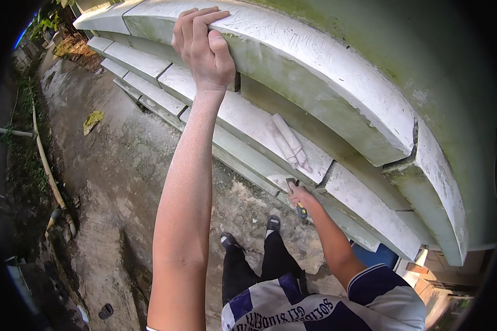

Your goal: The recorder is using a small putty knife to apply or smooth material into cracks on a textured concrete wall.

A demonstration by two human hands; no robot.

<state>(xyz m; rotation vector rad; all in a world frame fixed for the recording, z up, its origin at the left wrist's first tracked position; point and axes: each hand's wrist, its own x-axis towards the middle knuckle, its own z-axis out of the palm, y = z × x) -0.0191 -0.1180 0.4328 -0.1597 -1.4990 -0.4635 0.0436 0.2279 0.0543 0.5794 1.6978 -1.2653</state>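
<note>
The left hand (204,52) lay with bent fingers over the top ledge (320,63); the right hand (300,196) was wrapped around a scraper (302,211) beside the lower ledges (367,207), near pale rolls (288,140).

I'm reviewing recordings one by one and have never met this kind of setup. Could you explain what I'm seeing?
There is no machine here, just a person's two bare hands. The single picture comes from a wide fisheye camera worn on the head, looking down, so straight edges bend near the rim.

The left hand rests over the edge of the whitish upper ledge, its fingers on top. The right hand, lower down, holds a flat-bladed hand tool with a dark and yellow handle.

On the ledge below lie pale, tube-like pieces; I cannot tell what they are. The person's feet, in dark sandals, stand on stained ground.
</note>
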